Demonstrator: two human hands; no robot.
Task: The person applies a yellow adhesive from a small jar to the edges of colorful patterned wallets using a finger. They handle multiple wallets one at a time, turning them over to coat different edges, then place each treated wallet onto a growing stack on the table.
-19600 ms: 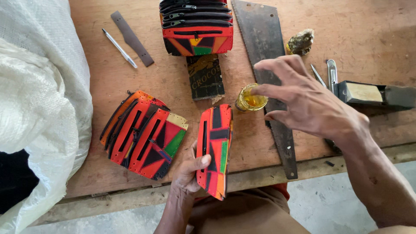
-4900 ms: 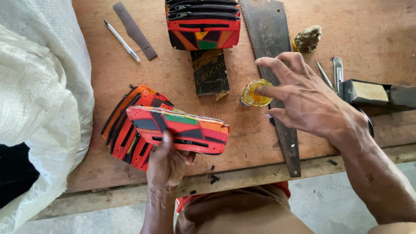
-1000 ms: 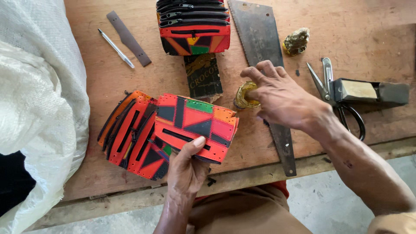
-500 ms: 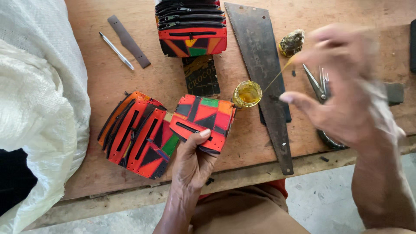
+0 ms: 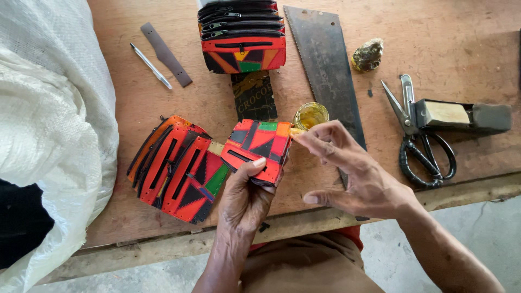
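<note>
- While the left hand (image 5: 247, 198) gripped a red patchwork wallet (image 5: 259, 149) from below, thumb pressed on its face, the piece was held just above the wooden bench (image 5: 461, 38), near its front edge.
- The right hand (image 5: 355, 173) pinched its fingertips (image 5: 304, 138) together at the wallet's upper right corner, touching it; whether they held a small tool could not be told.
- A small glass jar of yellow liquid (image 5: 311, 115) stood on the bench just behind those fingertips.
- A fanned pile of similar red and orange pieces (image 5: 176, 168) lay just left of the held wallet.
- A hand saw (image 5: 325, 59) lay lengthwise behind the right hand, running toward the far side.
- A stack of finished wallets (image 5: 242, 35) stood at the far edge, with a dark printed pouch (image 5: 254, 96) in front of it.
- Scissors (image 5: 420, 144) and a dark block (image 5: 461, 115) lay well to the right.
- A white woven sack (image 5: 49, 119) filled the left side.
</note>
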